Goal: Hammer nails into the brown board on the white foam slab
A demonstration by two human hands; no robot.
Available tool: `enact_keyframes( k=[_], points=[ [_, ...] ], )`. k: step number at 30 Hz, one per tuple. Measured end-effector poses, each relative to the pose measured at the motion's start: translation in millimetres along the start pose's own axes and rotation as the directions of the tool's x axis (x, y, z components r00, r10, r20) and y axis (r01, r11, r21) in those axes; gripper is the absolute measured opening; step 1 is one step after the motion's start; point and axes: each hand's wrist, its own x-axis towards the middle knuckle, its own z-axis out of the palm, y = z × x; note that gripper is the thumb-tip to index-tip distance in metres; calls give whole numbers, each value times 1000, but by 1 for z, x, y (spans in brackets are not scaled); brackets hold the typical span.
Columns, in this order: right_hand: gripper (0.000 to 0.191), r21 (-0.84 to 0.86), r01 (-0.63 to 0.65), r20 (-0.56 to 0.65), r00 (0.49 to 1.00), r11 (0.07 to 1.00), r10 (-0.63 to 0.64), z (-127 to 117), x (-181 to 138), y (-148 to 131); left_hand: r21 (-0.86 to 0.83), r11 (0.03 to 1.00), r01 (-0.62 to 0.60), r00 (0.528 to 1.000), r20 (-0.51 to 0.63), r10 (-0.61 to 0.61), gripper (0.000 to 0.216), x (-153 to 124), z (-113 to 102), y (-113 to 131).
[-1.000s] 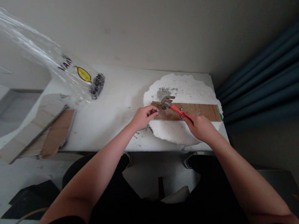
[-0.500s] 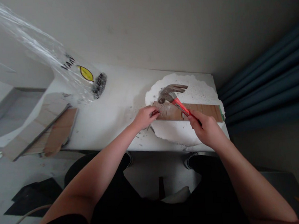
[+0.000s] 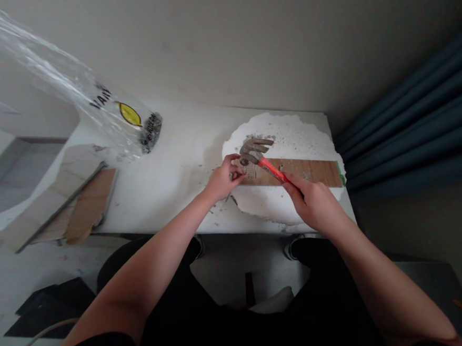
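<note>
- My right hand (image 3: 316,201) grips the red-handled hammer (image 3: 272,170); my left hand (image 3: 222,180) curls narrow, though whether it pinches anything I can't tell.
- The wooden board (image 3: 310,172) runs from my left fingers to beyond my right hand; it should sit steady.
- The hammer's head is close to my left fingers: short taps, fingertips clear, seem wise.
- Beyond both hands, a wall (image 3: 222,47).
- Beneath them, a white table (image 3: 168,182), grit scattered.
- Left of my left hand, a plastic bag (image 3: 134,140).
</note>
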Motion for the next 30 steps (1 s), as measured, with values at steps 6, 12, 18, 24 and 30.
enact_keyframes(
  k=[6,12,18,24,30],
  points=[
    [43,-42,3,24,1000,999,-2,-3,0,-3,-24,999,-34,999,-12,33,56,0,0,1],
    [42,-31,0,3,1000,1000,0,-5,0,1,-38,998,-59,998,-8,58,55,-1,0,2],
    [44,-17,-16,-12,1000,1000,16,-2,1,3,-26,998,-53,999,-11,53,54,-1,-1,1],
    [45,-30,-15,-29,999,999,14,0,1,3,-18,999,-40,999,-9,40,54,-1,0,1],
    [43,-35,-7,12,1000,999,7,0,-1,0,-42,998,-48,999,-11,48,54,-1,1,0]
  ],
)
